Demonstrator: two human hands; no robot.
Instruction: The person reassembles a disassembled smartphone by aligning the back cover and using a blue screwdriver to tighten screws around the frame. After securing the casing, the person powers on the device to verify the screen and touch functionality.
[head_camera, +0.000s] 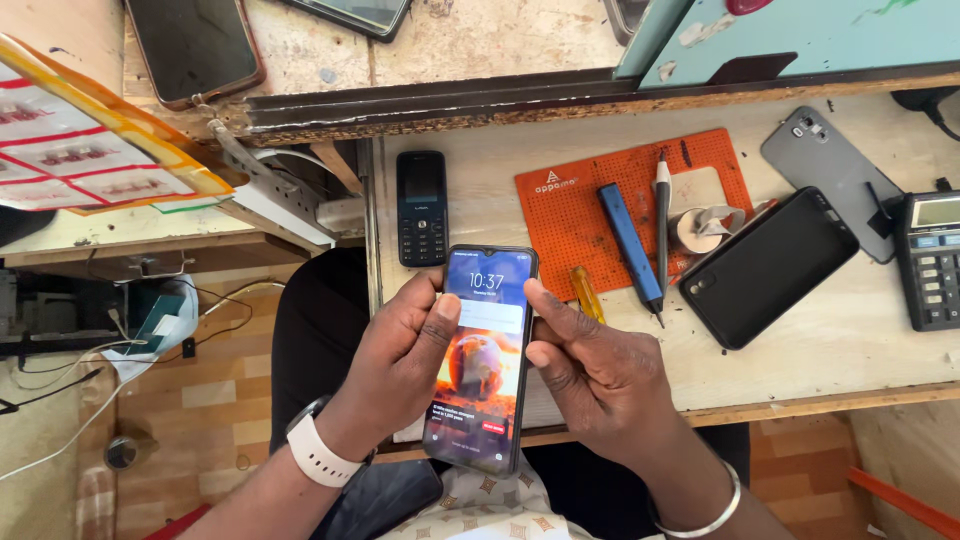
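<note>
Lit smartphone (480, 355) left edge being covered by left hand (400, 365); calculator (932, 260) being cut off at right frame edge; dark phone (195, 45) being cropped at upper left.

Wooden bench (800, 370): keypad phone (421, 208), orange mat (570, 215), black phone (766, 267), calculator (932, 258).

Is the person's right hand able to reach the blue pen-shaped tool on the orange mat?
Probably yes. The right hand holds the lit smartphone, but the blue pen-shaped tool lies close on the orange mat, with nothing between.

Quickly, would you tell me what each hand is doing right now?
Left hand: closed on the phone.
Right hand: holding the phone's other edge.
</note>
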